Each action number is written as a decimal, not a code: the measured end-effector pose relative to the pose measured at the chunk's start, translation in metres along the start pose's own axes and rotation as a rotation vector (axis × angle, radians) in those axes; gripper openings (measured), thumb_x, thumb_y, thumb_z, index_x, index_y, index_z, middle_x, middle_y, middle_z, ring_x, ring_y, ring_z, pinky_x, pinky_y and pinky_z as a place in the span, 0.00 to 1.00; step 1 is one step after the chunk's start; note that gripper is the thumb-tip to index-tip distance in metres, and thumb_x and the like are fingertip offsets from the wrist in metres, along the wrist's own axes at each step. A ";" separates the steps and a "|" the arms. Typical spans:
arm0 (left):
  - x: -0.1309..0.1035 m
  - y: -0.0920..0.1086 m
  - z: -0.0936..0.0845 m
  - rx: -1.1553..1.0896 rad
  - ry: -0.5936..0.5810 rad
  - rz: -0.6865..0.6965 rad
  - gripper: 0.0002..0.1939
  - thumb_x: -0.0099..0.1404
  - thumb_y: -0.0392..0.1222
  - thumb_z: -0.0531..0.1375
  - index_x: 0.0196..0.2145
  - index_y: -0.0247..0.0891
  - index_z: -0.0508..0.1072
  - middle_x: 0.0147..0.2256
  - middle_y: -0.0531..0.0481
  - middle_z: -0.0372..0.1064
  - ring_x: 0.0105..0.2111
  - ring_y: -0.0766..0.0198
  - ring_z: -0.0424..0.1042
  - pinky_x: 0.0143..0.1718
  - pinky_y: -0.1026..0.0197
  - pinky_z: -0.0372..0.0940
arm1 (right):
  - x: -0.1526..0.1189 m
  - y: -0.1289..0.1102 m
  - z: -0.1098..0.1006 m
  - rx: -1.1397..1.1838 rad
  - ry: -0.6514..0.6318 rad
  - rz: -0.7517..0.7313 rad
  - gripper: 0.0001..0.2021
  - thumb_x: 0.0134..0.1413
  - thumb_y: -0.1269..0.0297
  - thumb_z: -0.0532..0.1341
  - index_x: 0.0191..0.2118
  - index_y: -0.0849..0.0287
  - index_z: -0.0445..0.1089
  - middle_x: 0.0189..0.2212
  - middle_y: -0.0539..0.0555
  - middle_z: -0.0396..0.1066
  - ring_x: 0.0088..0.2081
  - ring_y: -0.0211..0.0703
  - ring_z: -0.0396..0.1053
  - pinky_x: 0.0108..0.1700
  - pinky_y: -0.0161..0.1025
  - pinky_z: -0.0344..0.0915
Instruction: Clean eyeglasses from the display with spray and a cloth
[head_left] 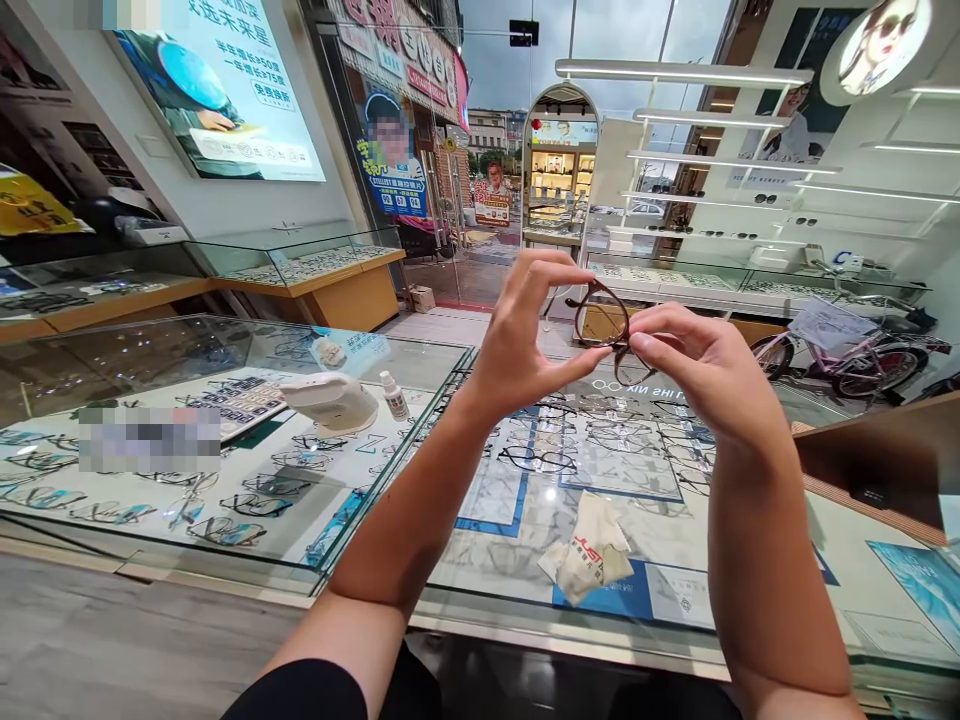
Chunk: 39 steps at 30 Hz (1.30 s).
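Up in front of me, above the glass counter, is a pair of dark brown eyeglasses (602,320) held between both hands. The thumb and index finger of my left hand (525,330) grip one lens rim at its upper and lower edges. My right hand (697,365) pinches the frame near the bridge, and its fingers partly cover the other lens. Below the hands, a crumpled cream cloth with red lettering (589,550) lies on the counter, over a blue and white card (667,595). Another pair of dark-framed glasses (537,460) rests under my wrists.
Rows of frames fill the glass display counter (465,590). To the left stand a white spray bottle (394,397), a white curved device (330,402) and a tray (244,408). A brown panel (877,450) is at right; an arched mirror (560,165) and pink bicycle (847,345) stand beyond.
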<state>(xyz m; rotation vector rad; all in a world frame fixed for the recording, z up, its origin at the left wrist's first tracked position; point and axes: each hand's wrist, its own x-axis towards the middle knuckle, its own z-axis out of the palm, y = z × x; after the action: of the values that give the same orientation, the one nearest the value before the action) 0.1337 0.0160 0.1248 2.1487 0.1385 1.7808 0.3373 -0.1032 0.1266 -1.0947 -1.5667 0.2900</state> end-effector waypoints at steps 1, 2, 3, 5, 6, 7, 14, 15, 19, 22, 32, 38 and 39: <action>-0.001 -0.001 0.002 -0.004 0.018 -0.005 0.34 0.48 0.63 0.79 0.48 0.48 0.77 0.48 0.44 0.71 0.53 0.48 0.73 0.52 0.44 0.74 | 0.000 0.000 0.000 0.007 -0.012 -0.001 0.11 0.60 0.50 0.72 0.38 0.51 0.83 0.43 0.54 0.80 0.46 0.48 0.75 0.49 0.48 0.72; -0.001 -0.003 0.003 -0.008 0.027 -0.005 0.34 0.49 0.63 0.79 0.48 0.48 0.77 0.48 0.44 0.71 0.52 0.49 0.73 0.51 0.45 0.74 | 0.000 0.000 0.000 0.016 -0.021 -0.001 0.11 0.60 0.50 0.72 0.38 0.51 0.83 0.44 0.54 0.80 0.46 0.49 0.75 0.50 0.48 0.72; -0.002 -0.005 0.005 -0.014 0.024 -0.002 0.34 0.49 0.64 0.79 0.49 0.48 0.76 0.48 0.44 0.72 0.51 0.50 0.74 0.51 0.46 0.75 | 0.000 -0.001 0.000 0.027 -0.031 0.003 0.11 0.60 0.50 0.72 0.38 0.51 0.83 0.44 0.54 0.80 0.47 0.49 0.75 0.51 0.49 0.72; -0.004 -0.011 0.008 -0.031 -0.012 0.006 0.35 0.50 0.63 0.78 0.51 0.49 0.75 0.48 0.44 0.72 0.48 0.53 0.75 0.50 0.48 0.76 | 0.001 0.000 0.001 0.070 -0.051 0.029 0.12 0.59 0.49 0.72 0.38 0.52 0.83 0.46 0.55 0.80 0.49 0.50 0.75 0.53 0.49 0.72; -0.006 -0.014 0.009 -0.034 -0.036 0.012 0.36 0.50 0.62 0.78 0.53 0.49 0.75 0.48 0.45 0.72 0.47 0.54 0.75 0.49 0.49 0.76 | 0.001 0.000 0.001 0.103 -0.061 0.052 0.13 0.59 0.48 0.73 0.38 0.52 0.83 0.47 0.55 0.81 0.49 0.50 0.75 0.53 0.49 0.72; -0.007 -0.017 0.010 -0.028 -0.055 0.024 0.37 0.51 0.62 0.78 0.54 0.50 0.74 0.47 0.45 0.73 0.46 0.55 0.76 0.48 0.50 0.77 | 0.001 0.000 0.002 0.138 -0.071 0.080 0.13 0.59 0.48 0.73 0.38 0.52 0.83 0.48 0.55 0.81 0.49 0.50 0.76 0.54 0.49 0.72; -0.012 -0.037 0.020 -0.051 -0.059 0.037 0.38 0.53 0.61 0.78 0.57 0.50 0.72 0.44 0.47 0.72 0.42 0.59 0.77 0.45 0.53 0.77 | 0.001 0.006 0.003 0.237 -0.122 0.189 0.15 0.60 0.48 0.73 0.42 0.54 0.83 0.42 0.54 0.83 0.42 0.45 0.76 0.49 0.45 0.72; -0.012 -0.039 0.022 -0.084 -0.064 0.018 0.38 0.52 0.60 0.78 0.57 0.50 0.72 0.44 0.47 0.71 0.42 0.59 0.77 0.45 0.53 0.77 | 0.000 0.007 0.003 0.242 -0.126 0.194 0.15 0.60 0.48 0.73 0.42 0.54 0.83 0.40 0.54 0.82 0.40 0.44 0.75 0.48 0.44 0.72; -0.013 -0.043 0.026 -0.131 -0.024 -0.021 0.39 0.52 0.61 0.79 0.57 0.51 0.72 0.43 0.48 0.70 0.42 0.59 0.76 0.46 0.54 0.77 | 0.001 0.009 0.004 0.262 -0.102 0.193 0.15 0.58 0.49 0.74 0.39 0.56 0.82 0.35 0.52 0.80 0.36 0.41 0.72 0.42 0.42 0.70; -0.015 -0.038 0.030 -0.116 0.027 -0.081 0.38 0.53 0.61 0.78 0.56 0.51 0.73 0.42 0.48 0.70 0.41 0.61 0.75 0.44 0.55 0.76 | 0.002 0.011 0.006 0.244 -0.030 0.166 0.16 0.56 0.48 0.75 0.38 0.57 0.81 0.33 0.52 0.79 0.34 0.40 0.72 0.40 0.41 0.69; -0.033 -0.001 0.059 -0.373 -0.074 -0.652 0.19 0.64 0.59 0.72 0.33 0.39 0.82 0.24 0.52 0.65 0.26 0.68 0.59 0.26 0.62 0.56 | 0.000 0.011 0.028 -0.404 0.272 -0.038 0.07 0.65 0.63 0.65 0.41 0.58 0.80 0.41 0.59 0.82 0.41 0.51 0.79 0.48 0.50 0.73; -0.029 -0.004 0.059 -0.431 -0.034 -0.787 0.14 0.63 0.53 0.73 0.35 0.38 0.84 0.23 0.54 0.66 0.23 0.72 0.54 0.24 0.64 0.52 | -0.003 0.006 0.035 -0.589 0.256 -0.073 0.08 0.65 0.64 0.64 0.39 0.58 0.82 0.43 0.61 0.82 0.43 0.54 0.79 0.49 0.52 0.74; -0.028 -0.004 0.058 -0.436 -0.036 -0.791 0.13 0.64 0.51 0.73 0.35 0.37 0.84 0.24 0.54 0.68 0.23 0.72 0.56 0.24 0.64 0.53 | -0.003 0.004 0.035 -0.607 0.248 -0.072 0.08 0.65 0.64 0.64 0.39 0.58 0.82 0.43 0.61 0.82 0.43 0.54 0.79 0.49 0.53 0.75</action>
<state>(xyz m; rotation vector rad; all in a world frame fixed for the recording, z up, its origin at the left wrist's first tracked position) 0.1849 -0.0001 0.0881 1.5047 0.4684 1.1704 0.3090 -0.0908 0.1101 -1.4656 -1.4982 -0.3865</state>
